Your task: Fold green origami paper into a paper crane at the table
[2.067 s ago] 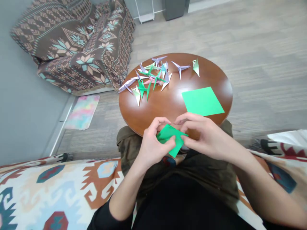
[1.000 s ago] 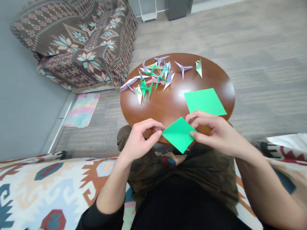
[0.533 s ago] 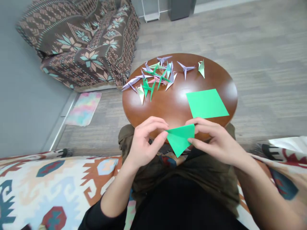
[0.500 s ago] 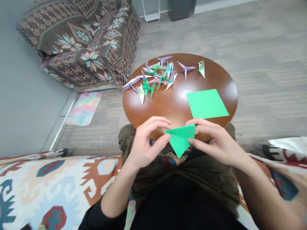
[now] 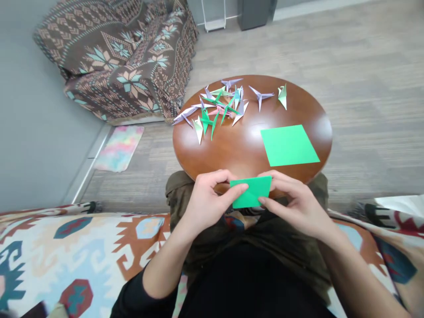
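A small folded green paper (image 5: 252, 192) is held over my lap, just in front of the near edge of the round wooden table (image 5: 238, 145). My left hand (image 5: 208, 203) pinches its left end between thumb and fingers. My right hand (image 5: 294, 205) pinches its right end. The piece now looks like a short flat strip. A flat green paper sheet (image 5: 289, 145) lies on the table's right side, beyond my right hand.
Several folded paper cranes (image 5: 221, 106) in purple, green and pink lie on the table's far left. A patterned brown sofa (image 5: 122, 57) stands beyond on the left, a pastel mat (image 5: 119, 148) lies on the floor, and a patterned blanket (image 5: 82, 260) covers my seat.
The green piece went from a flat diamond to a triangle and now to a narrow strip held between both hands. The view has shifted slightly.
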The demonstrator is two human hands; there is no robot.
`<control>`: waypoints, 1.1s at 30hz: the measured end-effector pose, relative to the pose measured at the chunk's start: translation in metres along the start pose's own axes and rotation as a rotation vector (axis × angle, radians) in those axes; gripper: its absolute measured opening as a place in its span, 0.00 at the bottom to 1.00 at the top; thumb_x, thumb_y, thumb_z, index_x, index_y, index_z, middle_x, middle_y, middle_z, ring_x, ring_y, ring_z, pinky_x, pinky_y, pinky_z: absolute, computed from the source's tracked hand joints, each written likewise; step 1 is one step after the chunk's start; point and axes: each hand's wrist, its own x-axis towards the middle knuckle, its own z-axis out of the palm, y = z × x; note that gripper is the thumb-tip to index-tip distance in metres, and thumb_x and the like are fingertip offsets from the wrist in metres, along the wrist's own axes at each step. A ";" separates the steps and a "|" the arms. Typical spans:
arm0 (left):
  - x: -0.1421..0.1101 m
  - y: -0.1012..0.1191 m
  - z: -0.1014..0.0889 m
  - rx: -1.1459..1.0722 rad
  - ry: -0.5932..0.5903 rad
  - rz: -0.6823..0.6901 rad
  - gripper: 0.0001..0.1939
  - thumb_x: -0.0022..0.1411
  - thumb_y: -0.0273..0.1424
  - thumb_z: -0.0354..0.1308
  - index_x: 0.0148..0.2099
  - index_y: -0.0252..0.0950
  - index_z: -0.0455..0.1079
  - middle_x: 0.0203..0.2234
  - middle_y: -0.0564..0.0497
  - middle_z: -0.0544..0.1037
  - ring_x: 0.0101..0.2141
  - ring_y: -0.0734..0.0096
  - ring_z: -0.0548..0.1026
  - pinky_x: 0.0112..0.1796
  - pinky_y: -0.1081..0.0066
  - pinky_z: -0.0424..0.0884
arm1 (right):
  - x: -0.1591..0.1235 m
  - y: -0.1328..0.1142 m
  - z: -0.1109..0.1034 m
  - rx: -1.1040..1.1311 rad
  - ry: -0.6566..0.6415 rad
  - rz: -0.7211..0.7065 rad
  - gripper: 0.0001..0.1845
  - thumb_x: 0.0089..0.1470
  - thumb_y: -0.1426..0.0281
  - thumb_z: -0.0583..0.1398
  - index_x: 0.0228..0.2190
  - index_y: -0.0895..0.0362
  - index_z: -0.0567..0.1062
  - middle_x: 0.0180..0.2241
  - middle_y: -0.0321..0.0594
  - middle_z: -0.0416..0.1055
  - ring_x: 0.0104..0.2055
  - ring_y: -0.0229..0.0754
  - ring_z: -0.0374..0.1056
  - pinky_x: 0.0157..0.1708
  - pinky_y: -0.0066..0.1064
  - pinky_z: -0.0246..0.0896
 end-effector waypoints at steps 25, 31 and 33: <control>0.005 0.007 -0.003 -0.042 0.027 -0.112 0.10 0.65 0.32 0.67 0.31 0.33 0.77 0.25 0.52 0.80 0.28 0.73 0.76 0.33 0.73 0.73 | -0.006 0.012 0.001 0.020 -0.001 0.000 0.06 0.66 0.72 0.64 0.35 0.52 0.79 0.43 0.40 0.75 0.43 0.45 0.73 0.41 0.34 0.66; 0.004 0.004 0.004 -0.232 0.058 -0.045 0.06 0.61 0.29 0.69 0.38 0.35 0.74 0.32 0.52 0.77 0.33 0.73 0.74 0.36 0.74 0.72 | -0.009 0.019 0.011 0.150 0.116 0.044 0.06 0.66 0.71 0.66 0.34 0.52 0.79 0.40 0.39 0.74 0.41 0.44 0.72 0.42 0.35 0.66; 0.004 0.005 0.005 -0.258 0.080 -0.017 0.05 0.62 0.28 0.68 0.37 0.35 0.74 0.30 0.54 0.75 0.31 0.75 0.72 0.35 0.74 0.70 | -0.009 0.020 0.013 0.163 0.119 0.037 0.06 0.66 0.71 0.66 0.33 0.52 0.79 0.40 0.39 0.74 0.41 0.44 0.72 0.42 0.35 0.66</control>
